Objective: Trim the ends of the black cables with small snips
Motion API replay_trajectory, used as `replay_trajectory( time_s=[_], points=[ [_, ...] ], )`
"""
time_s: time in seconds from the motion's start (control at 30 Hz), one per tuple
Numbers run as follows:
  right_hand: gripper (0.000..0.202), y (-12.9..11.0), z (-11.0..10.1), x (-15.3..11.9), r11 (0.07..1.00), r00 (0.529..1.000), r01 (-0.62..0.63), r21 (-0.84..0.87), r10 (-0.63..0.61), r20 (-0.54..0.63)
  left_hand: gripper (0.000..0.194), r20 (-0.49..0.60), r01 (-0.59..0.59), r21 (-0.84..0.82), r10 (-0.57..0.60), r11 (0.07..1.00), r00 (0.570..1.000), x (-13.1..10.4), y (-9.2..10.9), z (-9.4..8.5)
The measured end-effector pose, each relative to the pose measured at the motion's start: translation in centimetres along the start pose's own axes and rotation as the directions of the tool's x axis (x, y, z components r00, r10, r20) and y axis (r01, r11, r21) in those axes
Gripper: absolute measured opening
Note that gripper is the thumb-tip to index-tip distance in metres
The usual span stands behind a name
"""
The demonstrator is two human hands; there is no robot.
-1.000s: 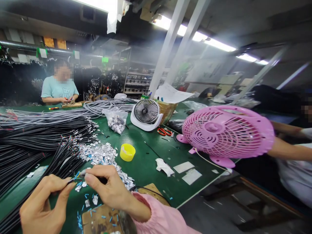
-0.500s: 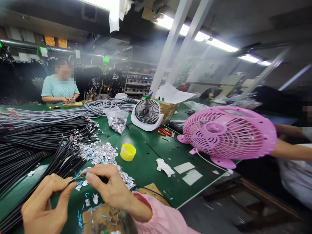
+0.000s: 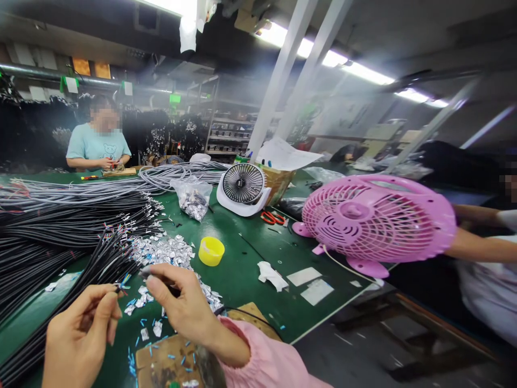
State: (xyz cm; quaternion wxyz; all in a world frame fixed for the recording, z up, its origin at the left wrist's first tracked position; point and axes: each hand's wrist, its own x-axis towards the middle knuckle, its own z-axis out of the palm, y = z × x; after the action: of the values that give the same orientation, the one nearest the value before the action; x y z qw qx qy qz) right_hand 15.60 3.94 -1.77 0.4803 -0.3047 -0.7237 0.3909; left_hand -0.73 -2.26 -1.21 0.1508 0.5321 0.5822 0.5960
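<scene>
My left hand (image 3: 83, 328) pinches the end of a black cable between thumb and forefinger. Thin coloured wires (image 3: 125, 282), blue and yellow among them, fan out past the fingertips. To the right of them, and apart from the wires, my right hand (image 3: 189, 304) is closed with thumb and forefinger together. Something grey covers or sits at its fingertips, and a dark thing shows under the fingers; I cannot make out what either is. Beyond both hands lies a heap of silver foil scraps (image 3: 167, 250). Black cables (image 3: 52, 229) with stripped ends lie in bundles at the left.
A wooden block (image 3: 159, 358) with blue bits stands below my hands. Further off are a yellow ring (image 3: 211, 251), a bag of small parts (image 3: 194, 200), a small white fan (image 3: 243, 186), orange-handled scissors (image 3: 272, 217) and a pink fan (image 3: 375, 218). Co-workers sit across and at right.
My hands have moved apart, the right one slightly up. The coloured wires, which ran between the two hands, now spread freely from the cable end in my left hand.
</scene>
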Motion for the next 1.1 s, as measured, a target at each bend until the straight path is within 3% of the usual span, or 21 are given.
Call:
replay_trajectory(
  time_s=[0.1,0.2,0.33,0.47,0.57,0.67,0.73,0.83,0.93,1.0,1.1],
  points=[
    [0.021,0.4,0.3,-0.2,0.998,0.999,-0.03,0.046,0.028,0.027,0.053,0.105,0.059,-0.04,-0.055,0.997,0.993,-0.1,-0.2,0.0],
    [0.024,1.1,0.6,-0.5,0.998,0.999,-0.033,0.047,0.032,0.035,0.047,0.152,0.043,-0.048,-0.035,0.998,0.988,-0.2,-0.9,0.2],
    [0.034,1.6,0.8,-0.5,0.999,1.0,-0.019,0.047,0.019,-0.011,0.033,0.174,-0.108,-0.008,0.107,0.994,0.979,0.1,-1.6,0.2],
    [0.041,1.4,0.7,-0.1,0.998,1.0,-0.025,0.061,0.025,0.0,0.024,0.184,-0.292,0.014,0.284,0.956,0.941,0.6,-0.4,-0.1],
    [0.037,0.9,0.5,0.1,0.999,0.999,0.008,0.044,-0.009,0.044,0.026,0.197,-0.39,0.052,0.374,0.919,0.907,0.7,0.4,0.1],
    [0.024,0.6,0.3,-0.1,0.992,0.995,0.101,-0.079,-0.099,0.026,0.021,0.208,-0.457,0.091,0.432,0.885,0.878,0.4,0.0,0.2],
    [0.015,0.6,0.1,-0.3,0.98,0.992,0.128,-0.15,-0.126,0.023,0.018,0.204,-0.418,0.105,0.392,0.902,0.897,0.1,-0.7,0.3],
    [0.014,0.4,0.1,-0.3,0.976,0.992,0.108,-0.188,-0.093,0.085,0.022,0.239,-0.21,0.102,0.181,0.972,0.954,-0.1,-1.2,0.3],
    [0.019,0.1,0.2,-0.1,0.985,0.992,0.102,-0.138,-0.091,0.085,0.029,0.161,-0.102,-0.011,0.103,0.995,0.982,0.0,-0.8,0.3],
    [0.016,-0.1,0.2,0.0,0.994,0.994,0.092,-0.061,-0.088,0.063,0.027,0.029,-0.118,-0.068,0.12,0.991,0.992,0.0,-0.4,0.4],
    [0.032,-0.1,0.1,-0.2,0.998,0.997,0.057,0.027,-0.058,0.054,0.015,-0.157,-0.173,-0.082,0.158,0.982,0.975,-0.3,-0.4,0.4]
  ],
)
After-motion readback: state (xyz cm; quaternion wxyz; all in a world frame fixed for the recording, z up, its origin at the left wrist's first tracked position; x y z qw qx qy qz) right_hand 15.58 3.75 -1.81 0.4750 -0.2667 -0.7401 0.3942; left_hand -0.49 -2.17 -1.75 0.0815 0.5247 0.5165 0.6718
